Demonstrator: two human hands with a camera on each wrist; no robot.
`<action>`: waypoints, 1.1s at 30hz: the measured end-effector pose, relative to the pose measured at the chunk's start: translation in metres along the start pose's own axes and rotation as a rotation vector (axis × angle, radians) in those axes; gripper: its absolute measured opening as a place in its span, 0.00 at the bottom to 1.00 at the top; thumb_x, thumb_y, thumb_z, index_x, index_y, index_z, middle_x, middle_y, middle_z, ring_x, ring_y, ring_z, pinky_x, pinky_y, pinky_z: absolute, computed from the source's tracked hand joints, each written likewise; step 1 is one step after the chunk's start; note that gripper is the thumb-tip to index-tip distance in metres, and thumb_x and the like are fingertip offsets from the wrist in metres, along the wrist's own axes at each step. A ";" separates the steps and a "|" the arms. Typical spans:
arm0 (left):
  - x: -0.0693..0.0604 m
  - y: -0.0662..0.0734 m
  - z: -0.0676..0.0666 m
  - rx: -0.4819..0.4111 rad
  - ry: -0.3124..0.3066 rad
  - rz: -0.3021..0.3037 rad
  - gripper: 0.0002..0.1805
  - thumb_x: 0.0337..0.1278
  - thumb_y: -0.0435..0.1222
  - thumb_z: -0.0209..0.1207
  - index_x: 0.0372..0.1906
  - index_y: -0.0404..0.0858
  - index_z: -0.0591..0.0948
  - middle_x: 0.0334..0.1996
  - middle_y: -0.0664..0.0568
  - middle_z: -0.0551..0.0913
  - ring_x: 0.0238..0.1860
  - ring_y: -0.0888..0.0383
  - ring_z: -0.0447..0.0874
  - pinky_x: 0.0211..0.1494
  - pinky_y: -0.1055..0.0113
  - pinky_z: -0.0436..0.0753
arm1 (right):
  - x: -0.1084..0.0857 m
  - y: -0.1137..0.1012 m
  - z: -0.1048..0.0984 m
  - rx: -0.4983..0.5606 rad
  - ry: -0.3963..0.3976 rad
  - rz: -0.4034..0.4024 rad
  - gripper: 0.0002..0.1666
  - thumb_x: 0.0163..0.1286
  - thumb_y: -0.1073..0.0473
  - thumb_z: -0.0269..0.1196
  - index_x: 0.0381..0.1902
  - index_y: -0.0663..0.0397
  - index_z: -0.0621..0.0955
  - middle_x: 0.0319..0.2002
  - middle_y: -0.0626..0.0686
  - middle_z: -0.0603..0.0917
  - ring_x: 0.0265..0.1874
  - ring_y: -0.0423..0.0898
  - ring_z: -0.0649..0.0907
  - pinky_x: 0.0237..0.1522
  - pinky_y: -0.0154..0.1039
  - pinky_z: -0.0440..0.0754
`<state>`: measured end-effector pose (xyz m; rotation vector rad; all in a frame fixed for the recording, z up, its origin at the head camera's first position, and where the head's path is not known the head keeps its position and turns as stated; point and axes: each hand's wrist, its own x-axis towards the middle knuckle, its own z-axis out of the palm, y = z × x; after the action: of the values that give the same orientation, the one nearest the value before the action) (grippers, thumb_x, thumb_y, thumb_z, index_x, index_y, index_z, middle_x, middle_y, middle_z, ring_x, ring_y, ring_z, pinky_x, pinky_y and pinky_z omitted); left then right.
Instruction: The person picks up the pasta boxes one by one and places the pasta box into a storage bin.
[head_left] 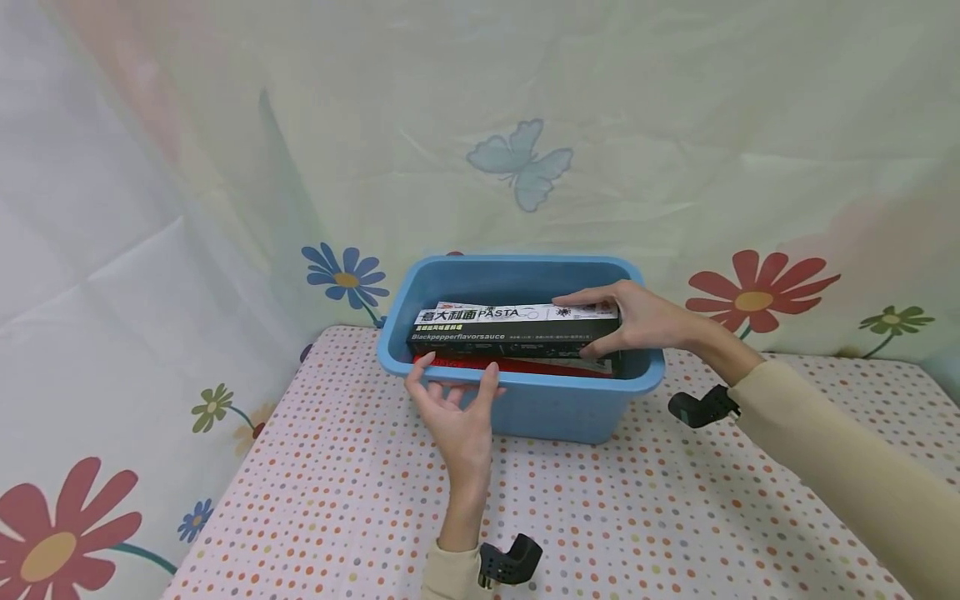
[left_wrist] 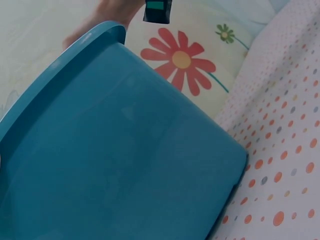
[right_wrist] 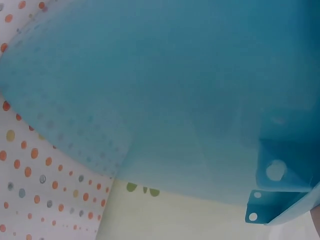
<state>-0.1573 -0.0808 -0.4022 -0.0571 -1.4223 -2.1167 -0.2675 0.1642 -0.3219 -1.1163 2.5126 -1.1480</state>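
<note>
A light blue plastic bin (head_left: 555, 414) stands on the table, its side wall filling much of both wrist views. Inside it, on top, lies a black and white pasta box (head_left: 502, 337) lettered "PASTA". My right hand (head_left: 637, 317) holds the box's right end, thumb on the front face and fingers over the far edge. At the bin's front rim is my left hand (head_left: 457, 412), its thumb and one finger hooked on the rim and other fingers curled below it. Red packaging (head_left: 525, 365) shows under the pasta box, and a white edge of another pack lies behind it.
A polka-dot cloth (head_left: 360, 517) covers the table around the bin. Close behind the bin hangs a pale curtain (head_left: 517, 225) printed with flowers and a butterfly. Small black devices (head_left: 701, 407) are strapped to both wrists.
</note>
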 end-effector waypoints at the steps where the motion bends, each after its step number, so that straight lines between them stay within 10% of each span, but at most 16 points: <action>1: 0.000 0.000 0.000 -0.002 -0.001 0.000 0.44 0.60 0.27 0.71 0.72 0.33 0.55 0.63 0.27 0.71 0.43 0.49 0.86 0.42 0.57 0.93 | 0.001 0.000 0.000 0.000 -0.005 0.002 0.42 0.61 0.60 0.77 0.72 0.59 0.76 0.65 0.62 0.81 0.58 0.57 0.83 0.54 0.53 0.85; 14: 0.001 -0.001 -0.002 0.014 0.015 0.002 0.45 0.58 0.27 0.72 0.73 0.32 0.55 0.61 0.26 0.71 0.41 0.49 0.86 0.40 0.55 0.94 | 0.010 0.004 -0.005 0.052 -0.040 -0.001 0.42 0.62 0.62 0.78 0.72 0.62 0.76 0.70 0.63 0.77 0.68 0.61 0.77 0.67 0.64 0.78; 20: 0.003 -0.002 -0.003 -0.005 0.019 0.006 0.44 0.58 0.26 0.73 0.72 0.32 0.56 0.60 0.23 0.70 0.40 0.48 0.86 0.38 0.54 0.94 | 0.008 0.001 -0.007 0.154 0.063 -0.006 0.40 0.66 0.66 0.74 0.74 0.60 0.73 0.72 0.60 0.75 0.73 0.63 0.72 0.71 0.67 0.70; 33: 0.014 0.001 -0.013 -0.002 -0.013 -0.004 0.44 0.58 0.26 0.72 0.72 0.33 0.56 0.58 0.23 0.70 0.38 0.50 0.85 0.39 0.56 0.94 | -0.062 -0.025 0.020 0.179 0.354 -0.053 0.32 0.72 0.72 0.66 0.72 0.56 0.77 0.69 0.51 0.80 0.68 0.36 0.77 0.63 0.26 0.79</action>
<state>-0.1644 -0.0985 -0.4022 -0.0687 -1.4295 -2.1248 -0.2005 0.1844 -0.3273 -1.0140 2.5696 -1.6784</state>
